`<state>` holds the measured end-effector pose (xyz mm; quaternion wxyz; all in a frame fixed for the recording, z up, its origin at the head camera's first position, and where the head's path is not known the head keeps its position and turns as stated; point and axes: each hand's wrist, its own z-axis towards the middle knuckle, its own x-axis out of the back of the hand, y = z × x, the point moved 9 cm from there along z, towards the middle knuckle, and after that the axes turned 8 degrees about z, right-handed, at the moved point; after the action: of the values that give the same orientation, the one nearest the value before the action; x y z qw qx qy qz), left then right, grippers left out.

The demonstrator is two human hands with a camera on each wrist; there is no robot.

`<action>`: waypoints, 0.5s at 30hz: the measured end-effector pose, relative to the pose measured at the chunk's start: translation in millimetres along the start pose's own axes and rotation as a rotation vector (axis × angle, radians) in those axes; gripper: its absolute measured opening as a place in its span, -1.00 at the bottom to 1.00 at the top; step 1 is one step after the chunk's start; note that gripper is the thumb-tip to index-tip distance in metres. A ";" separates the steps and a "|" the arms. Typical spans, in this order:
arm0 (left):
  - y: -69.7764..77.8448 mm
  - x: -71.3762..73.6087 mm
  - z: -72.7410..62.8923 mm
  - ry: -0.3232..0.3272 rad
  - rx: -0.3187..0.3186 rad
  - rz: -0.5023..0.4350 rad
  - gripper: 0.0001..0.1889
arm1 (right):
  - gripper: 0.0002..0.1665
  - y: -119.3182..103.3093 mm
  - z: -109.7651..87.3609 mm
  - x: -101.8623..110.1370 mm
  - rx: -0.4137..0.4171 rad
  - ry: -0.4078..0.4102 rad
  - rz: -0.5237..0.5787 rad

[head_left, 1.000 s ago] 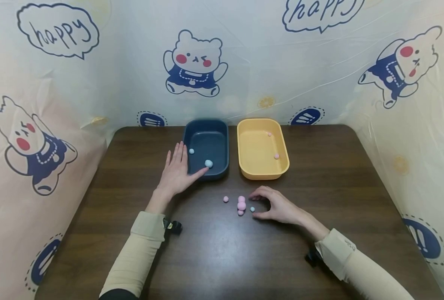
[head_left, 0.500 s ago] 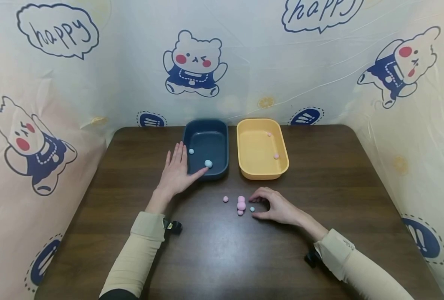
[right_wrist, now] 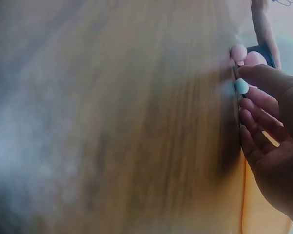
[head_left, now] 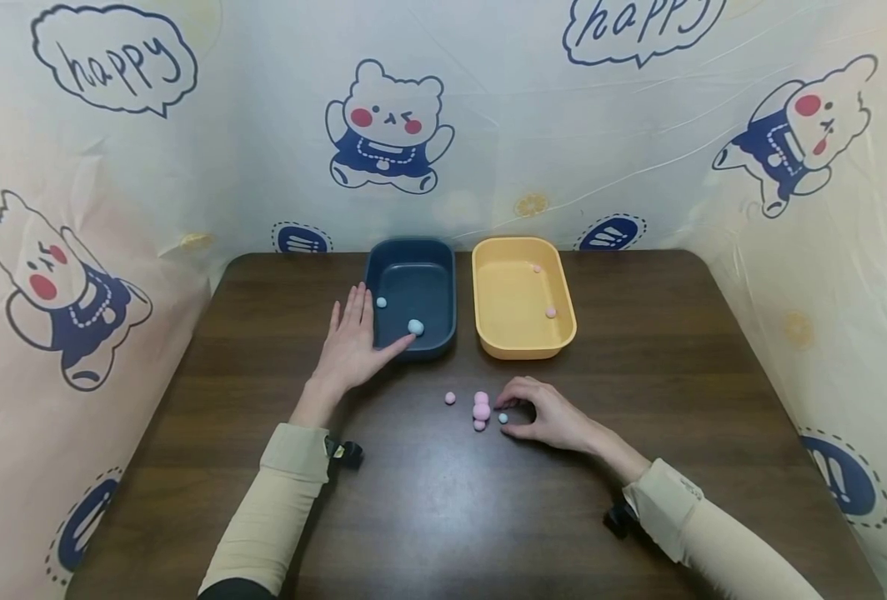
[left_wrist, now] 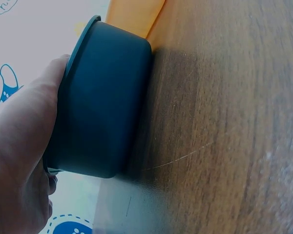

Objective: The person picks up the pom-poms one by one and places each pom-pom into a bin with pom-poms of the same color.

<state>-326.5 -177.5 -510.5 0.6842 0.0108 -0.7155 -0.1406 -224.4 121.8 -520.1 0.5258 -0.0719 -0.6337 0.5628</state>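
My left hand (head_left: 349,350) lies along the left and front rim of a dark blue tray (head_left: 443,275), fingers straight and thumb over the front edge. In the tray are a small light blue ball (head_left: 381,302) and a larger light blue lump (head_left: 416,327) near the thumb. Over the table, my right hand (head_left: 552,417) has thumb and fingers curved apart on either side of another small light blue ball (head_left: 503,418). The right wrist view shows that ball (right_wrist: 241,86) between thumb and index finger; contact is unclear. Left of it lie several touching pink balls (head_left: 481,412) in a row.
A yellow tray (head_left: 518,346) with two small pink balls stands right of the blue one. A single pink ball (head_left: 450,398) lies left of the pink row. Behind the brown wooden table (head_left: 413,533) hangs a printed cloth (head_left: 488,125).
My right hand has shifted very slightly left and its thumb and fingers sit a little nearer the small light blue ball. The left hand keeps its place on the tray rim.
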 end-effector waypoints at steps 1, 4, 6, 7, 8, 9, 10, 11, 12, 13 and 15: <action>0.0 0.1 0.1 0.000 0.000 0.001 0.35 | -0.68 0.0 0.0 -0.3 0.000 -0.001 0.002; -0.1 -0.2 0.5 0.002 -0.003 -0.002 0.35 | -0.68 -0.5 -0.2 -1.0 -0.003 0.000 0.005; -0.4 -0.5 0.4 0.002 -0.002 -0.006 0.35 | -0.70 -0.5 -0.5 -1.6 -0.002 0.002 0.006; -0.6 -0.5 0.2 0.000 -0.001 -0.007 0.35 | -0.70 -0.6 -0.3 -2.1 -0.001 0.003 0.007; -0.8 -0.8 0.2 0.000 -0.001 -0.008 0.36 | -0.71 -0.6 -0.2 -2.3 0.000 0.005 0.007; -0.8 -0.7 0.0 -0.001 0.001 -0.009 0.36 | -0.71 -0.2 -0.2 -2.6 0.001 0.005 0.007; -0.7 -0.4 -0.3 -0.001 0.001 -0.010 0.36 | -0.72 0.1 -0.1 -2.7 0.002 0.006 0.007; -0.8 -0.5 -0.3 -0.002 0.002 -0.010 0.36 | -0.73 0.3 -0.1 -2.7 0.004 0.008 0.005; -0.6 -0.2 -0.2 -0.002 0.001 -0.009 0.36 | -0.73 0.3 0.0 -2.6 0.005 0.009 0.004; -0.7 -0.3 0.2 -0.001 0.001 -0.008 0.36 | -0.74 0.3 0.0 -2.5 0.007 0.010 0.002; -0.5 -0.3 0.9 0.000 -0.001 -0.009 0.36 | -0.75 0.7 -0.1 -2.4 0.002 0.009 -0.001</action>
<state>-327.4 -177.8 -510.9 0.6836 0.0138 -0.7154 -0.1440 -223.6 120.4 -522.0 0.5290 -0.0737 -0.6307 0.5630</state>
